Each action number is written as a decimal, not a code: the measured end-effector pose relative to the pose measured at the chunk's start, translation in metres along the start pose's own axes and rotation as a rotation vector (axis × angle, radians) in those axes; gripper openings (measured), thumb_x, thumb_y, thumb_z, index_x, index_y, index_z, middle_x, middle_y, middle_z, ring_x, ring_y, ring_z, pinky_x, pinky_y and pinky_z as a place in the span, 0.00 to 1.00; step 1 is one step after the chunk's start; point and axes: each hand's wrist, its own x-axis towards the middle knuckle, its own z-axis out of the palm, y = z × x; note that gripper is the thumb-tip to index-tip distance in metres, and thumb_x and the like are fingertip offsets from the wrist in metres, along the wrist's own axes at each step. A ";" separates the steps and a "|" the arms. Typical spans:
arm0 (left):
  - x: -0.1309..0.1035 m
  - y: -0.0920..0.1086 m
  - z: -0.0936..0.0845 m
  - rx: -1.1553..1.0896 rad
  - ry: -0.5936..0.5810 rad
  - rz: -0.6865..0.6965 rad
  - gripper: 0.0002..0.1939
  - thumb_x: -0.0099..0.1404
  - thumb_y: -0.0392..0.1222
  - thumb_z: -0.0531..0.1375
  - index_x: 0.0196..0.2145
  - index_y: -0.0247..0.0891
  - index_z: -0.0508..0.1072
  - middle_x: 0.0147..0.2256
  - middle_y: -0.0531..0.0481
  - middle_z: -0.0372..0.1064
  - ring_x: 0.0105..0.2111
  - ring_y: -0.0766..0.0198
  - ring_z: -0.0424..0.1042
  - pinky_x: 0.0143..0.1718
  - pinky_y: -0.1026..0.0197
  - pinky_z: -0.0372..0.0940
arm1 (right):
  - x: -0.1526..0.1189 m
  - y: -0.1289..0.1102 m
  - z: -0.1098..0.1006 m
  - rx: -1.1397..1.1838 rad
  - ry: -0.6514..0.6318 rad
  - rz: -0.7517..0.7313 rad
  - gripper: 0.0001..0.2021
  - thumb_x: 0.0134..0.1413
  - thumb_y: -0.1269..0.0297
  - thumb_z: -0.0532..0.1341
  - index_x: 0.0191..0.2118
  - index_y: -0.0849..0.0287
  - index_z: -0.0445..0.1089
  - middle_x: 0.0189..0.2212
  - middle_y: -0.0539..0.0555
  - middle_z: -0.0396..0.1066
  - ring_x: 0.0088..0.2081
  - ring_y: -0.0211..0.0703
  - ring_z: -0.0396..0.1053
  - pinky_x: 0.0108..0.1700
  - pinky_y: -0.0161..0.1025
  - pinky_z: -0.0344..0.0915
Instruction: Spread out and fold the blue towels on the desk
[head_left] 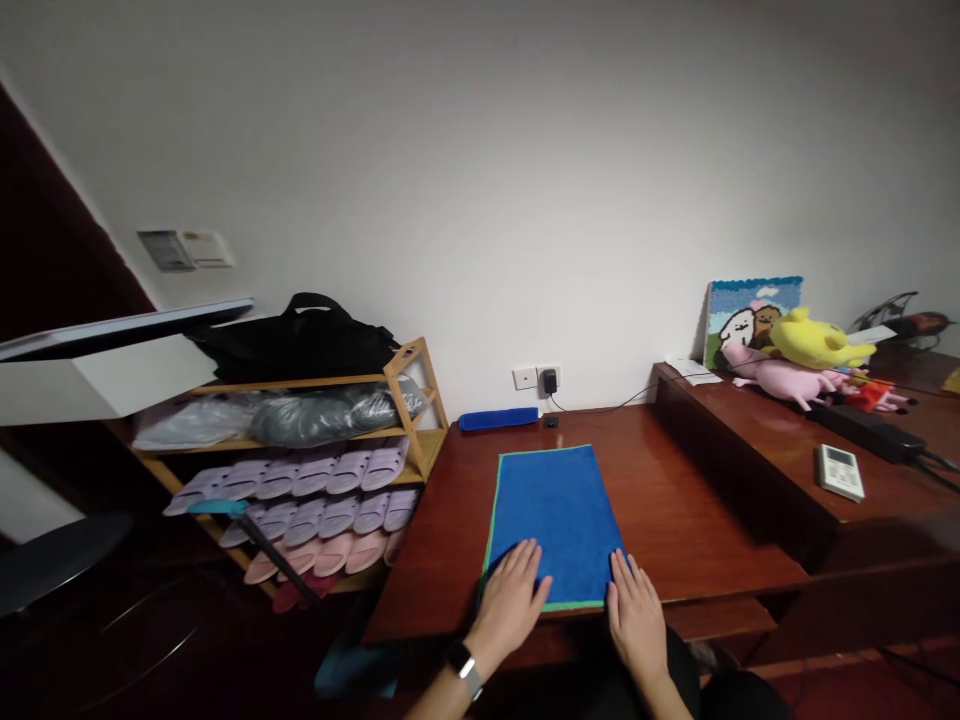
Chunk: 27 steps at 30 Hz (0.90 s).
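A blue cloth (556, 515) with a green edge lies flat on the reddish-brown wooden table (675, 500). My left hand (514, 597) rests palm down on its near left corner, fingers stretched out. On the near right corner lies my right hand (636, 607), partly on the cloth's right edge, its fingers also straight. Neither hand grips anything. A watch (463, 666) is on my left wrist. Behind the cloth, against the wall, sits a folded blue cloth (499, 419).
On the left a wooden rack (420, 400) holds slippers (330, 468), plastic-wrapped items and a black bag (304, 340). A raised wooden surface (757, 440) on the right carries plush toys (814, 340), a picture (739, 315) and a white remote control (841, 472). A black plug (550, 381) is in the wall socket.
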 end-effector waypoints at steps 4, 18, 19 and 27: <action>0.042 0.061 0.023 -0.117 -0.055 0.114 0.33 0.78 0.58 0.42 0.71 0.38 0.56 0.70 0.43 0.54 0.70 0.55 0.53 0.70 0.48 0.52 | 0.001 0.002 0.001 -0.009 0.009 -0.012 0.30 0.73 0.51 0.41 0.67 0.62 0.63 0.67 0.58 0.62 0.69 0.52 0.57 0.70 0.51 0.53; -0.038 -0.014 0.007 0.007 -0.044 0.133 0.30 0.78 0.54 0.47 0.73 0.53 0.44 0.72 0.52 0.50 0.69 0.55 0.55 0.69 0.46 0.56 | 0.003 -0.001 -0.005 -0.031 -0.017 -0.012 0.29 0.73 0.53 0.41 0.68 0.60 0.62 0.68 0.56 0.60 0.69 0.51 0.57 0.70 0.50 0.53; -0.050 -0.027 0.002 0.028 -0.036 0.122 0.30 0.78 0.53 0.47 0.73 0.55 0.44 0.72 0.53 0.49 0.69 0.56 0.56 0.68 0.47 0.57 | 0.004 -0.002 -0.006 -0.030 -0.026 -0.007 0.29 0.73 0.53 0.41 0.68 0.59 0.62 0.68 0.55 0.60 0.69 0.51 0.57 0.70 0.50 0.52; -0.078 -0.048 -0.005 0.064 0.001 0.080 0.29 0.79 0.49 0.47 0.73 0.55 0.46 0.71 0.54 0.52 0.68 0.58 0.58 0.67 0.50 0.59 | 0.020 -0.006 -0.021 -0.078 -0.218 0.004 0.29 0.71 0.55 0.42 0.70 0.59 0.59 0.70 0.54 0.54 0.71 0.54 0.52 0.72 0.57 0.45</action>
